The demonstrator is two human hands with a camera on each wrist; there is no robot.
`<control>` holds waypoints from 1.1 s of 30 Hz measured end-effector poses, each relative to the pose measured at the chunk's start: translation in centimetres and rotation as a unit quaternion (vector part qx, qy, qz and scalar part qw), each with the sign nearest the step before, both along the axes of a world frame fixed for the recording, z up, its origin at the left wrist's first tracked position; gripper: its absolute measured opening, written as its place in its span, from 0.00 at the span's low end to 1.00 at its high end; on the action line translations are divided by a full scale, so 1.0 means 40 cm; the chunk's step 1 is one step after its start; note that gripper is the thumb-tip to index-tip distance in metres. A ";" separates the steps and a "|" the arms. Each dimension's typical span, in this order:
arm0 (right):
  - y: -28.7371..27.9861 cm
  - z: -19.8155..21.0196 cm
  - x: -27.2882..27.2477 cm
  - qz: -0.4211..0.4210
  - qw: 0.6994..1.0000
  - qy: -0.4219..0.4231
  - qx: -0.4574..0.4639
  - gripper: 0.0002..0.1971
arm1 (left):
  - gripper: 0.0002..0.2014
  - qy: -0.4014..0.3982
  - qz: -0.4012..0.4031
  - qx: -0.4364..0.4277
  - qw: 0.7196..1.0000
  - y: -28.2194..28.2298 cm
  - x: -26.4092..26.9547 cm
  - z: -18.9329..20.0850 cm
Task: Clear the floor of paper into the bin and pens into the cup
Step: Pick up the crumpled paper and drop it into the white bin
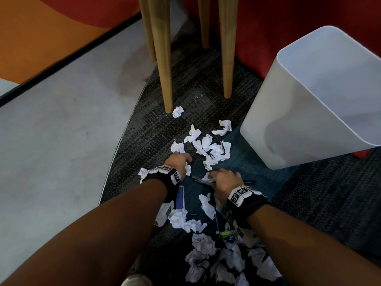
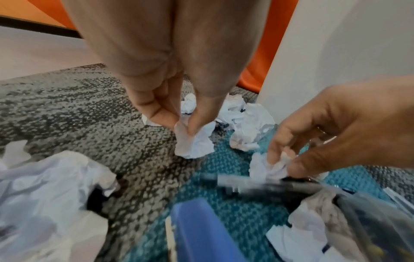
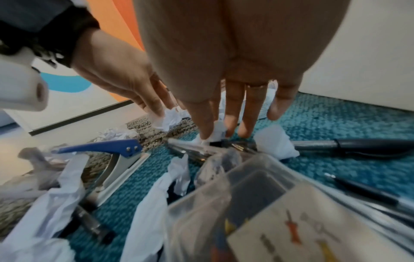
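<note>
Several crumpled white paper balls (image 1: 214,149) lie on the dark and teal carpet, with more in a heap (image 1: 216,259) near my feet. My left hand (image 1: 186,162) (image 2: 181,124) pinches one paper ball (image 2: 195,147) between thumb and fingers, just above the carpet. My right hand (image 1: 212,178) (image 2: 284,163) (image 3: 218,134) pinches a smaller ball (image 2: 264,168) that sits on a dark pen (image 2: 257,184). More black pens (image 3: 358,145) (image 3: 363,191) lie on the teal patch to the right. The tall white bin (image 1: 299,124) stands open at the right, close to both hands.
Wooden furniture legs (image 1: 165,58) (image 1: 226,58) stand on the carpet behind the papers, one ball (image 1: 177,111) at their foot. A blue-handled hole punch (image 3: 100,148) (image 1: 181,197) and a clear plastic box of push pins (image 3: 257,195) lie under my wrists. Smooth grey floor (image 1: 51,131) is at left.
</note>
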State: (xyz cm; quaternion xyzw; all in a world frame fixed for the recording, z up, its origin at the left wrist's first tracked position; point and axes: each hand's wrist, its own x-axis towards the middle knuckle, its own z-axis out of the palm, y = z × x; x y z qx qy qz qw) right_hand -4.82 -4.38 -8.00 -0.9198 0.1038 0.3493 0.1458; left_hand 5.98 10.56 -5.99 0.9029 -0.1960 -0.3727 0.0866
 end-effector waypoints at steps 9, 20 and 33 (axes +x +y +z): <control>-0.046 0.123 0.026 -0.056 0.978 -0.199 0.037 0.10 | 0.16 -0.035 0.033 -0.097 0.994 -0.086 0.051 0.126; -0.177 0.498 0.015 -0.081 0.922 -0.374 0.051 0.13 | 0.17 -0.145 0.037 -0.316 0.937 -0.248 0.078 0.427; -0.386 0.670 -0.015 -0.250 0.831 -0.493 -0.063 0.09 | 0.07 -0.218 0.060 -0.432 0.873 -0.362 0.073 0.641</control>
